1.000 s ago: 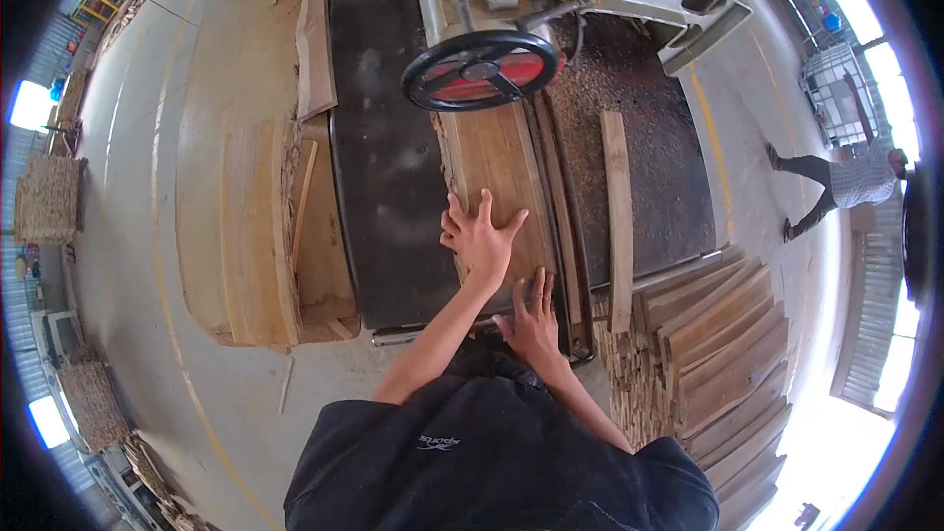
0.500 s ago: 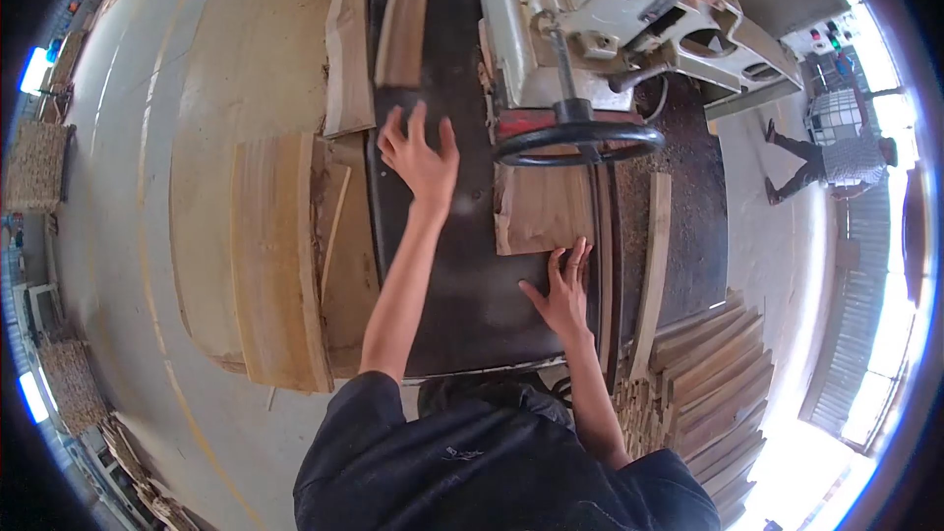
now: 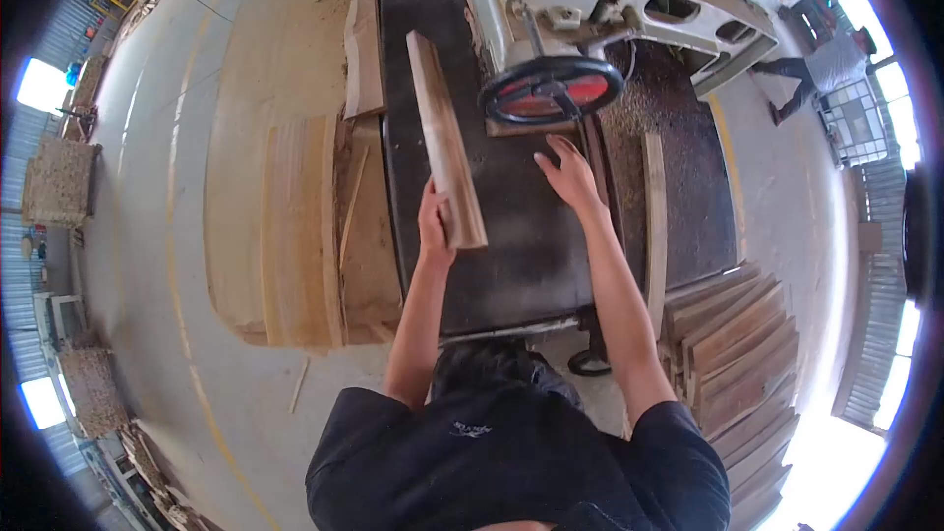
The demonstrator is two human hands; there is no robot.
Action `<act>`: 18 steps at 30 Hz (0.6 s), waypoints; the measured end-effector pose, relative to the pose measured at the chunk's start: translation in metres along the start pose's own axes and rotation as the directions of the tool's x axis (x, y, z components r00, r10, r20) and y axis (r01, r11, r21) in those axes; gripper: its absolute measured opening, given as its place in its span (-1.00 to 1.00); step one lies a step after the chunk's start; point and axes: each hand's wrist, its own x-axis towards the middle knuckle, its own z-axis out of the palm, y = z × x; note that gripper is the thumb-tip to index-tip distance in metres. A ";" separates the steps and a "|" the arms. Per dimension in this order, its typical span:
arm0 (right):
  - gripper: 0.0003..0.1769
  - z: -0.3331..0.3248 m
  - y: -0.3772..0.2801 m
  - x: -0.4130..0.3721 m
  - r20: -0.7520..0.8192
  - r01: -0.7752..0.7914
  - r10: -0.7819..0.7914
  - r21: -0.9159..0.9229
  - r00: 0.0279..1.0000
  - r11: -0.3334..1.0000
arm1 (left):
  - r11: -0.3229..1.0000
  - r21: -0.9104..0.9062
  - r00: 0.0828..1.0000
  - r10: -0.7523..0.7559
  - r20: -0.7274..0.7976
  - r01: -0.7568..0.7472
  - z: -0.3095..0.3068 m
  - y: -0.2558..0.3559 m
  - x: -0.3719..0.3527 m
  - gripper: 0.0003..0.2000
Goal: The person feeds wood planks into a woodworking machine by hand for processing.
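My left hand (image 3: 434, 226) grips the near end of a wooden board (image 3: 444, 143), fingers wrapped round its left edge. The board is tilted over the black machine table (image 3: 511, 285), its far end pointing away from me. My right hand (image 3: 572, 177) is open, fingers stretched forward and thumb apart, beside the fence on the right. Just ahead of its fingertips, the near end of another board (image 3: 521, 128) shows under the machine. Most of that board is hidden by the black handwheel (image 3: 553, 90) and the machine body.
On the left, a wide wooden surface (image 3: 236, 265) carries several planks (image 3: 300, 236) and offcuts. A narrow strip (image 3: 655, 216) lies right of the fence, by sawdust. Stacked boards (image 3: 733, 344) stand at the lower right. Another person (image 3: 826, 69) is on the floor at the far right.
My left hand has taken hold of the board at the far left of the table and drawn it nearer. The other board has slid forward under the machine, my right hand following.
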 end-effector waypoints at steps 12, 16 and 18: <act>-0.33 -0.006 -0.062 -0.301 0.458 -0.359 -0.140 0.822 0.878 0.442 | 0.670 0.743 0.997 0.052 -0.049 0.002 0.041 -0.037 -0.205 -0.29; -0.25 -0.007 -0.017 -0.357 0.561 -0.492 0.012 0.716 0.828 0.495 | 0.383 0.885 0.964 0.065 0.259 -0.263 0.051 -0.069 -0.234 -0.35; -0.27 -0.012 -0.004 -0.380 0.391 -0.295 0.010 0.677 0.920 0.674 | 0.271 0.869 0.908 0.193 0.373 -0.414 0.064 -0.094 -0.243 -0.34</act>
